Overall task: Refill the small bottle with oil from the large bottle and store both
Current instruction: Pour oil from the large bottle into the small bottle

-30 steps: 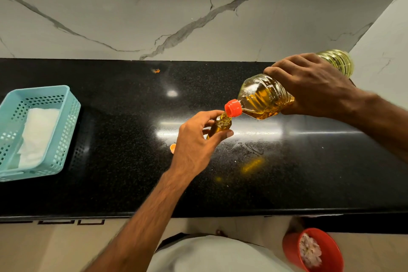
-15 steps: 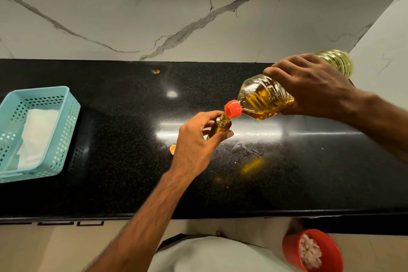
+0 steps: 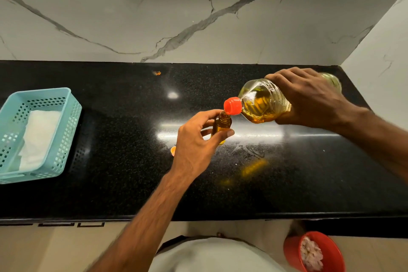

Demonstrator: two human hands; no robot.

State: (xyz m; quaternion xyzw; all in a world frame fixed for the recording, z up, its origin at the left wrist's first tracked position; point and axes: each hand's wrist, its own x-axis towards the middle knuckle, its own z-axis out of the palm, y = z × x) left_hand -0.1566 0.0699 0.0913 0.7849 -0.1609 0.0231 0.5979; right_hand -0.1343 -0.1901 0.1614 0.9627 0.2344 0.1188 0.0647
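Black granite counter (image 3: 110, 183) under marble walls: the left hand (image 3: 194, 143) grips the upright small bottle (image 3: 221, 125), while the right hand (image 3: 309, 97) clasps the large bottle (image 3: 262, 104), tilted, its red spout (image 3: 232, 106) just above the small bottle's mouth.

Two bottles at centre right: one large bottle (image 3: 265, 104), one small bottle (image 3: 221, 127); two hands; one teal basket (image 3: 66, 128) at left; one red bucket (image 3: 291, 249) lower right.

Black counter (image 3: 110, 183) with teal basket (image 3: 64, 139).
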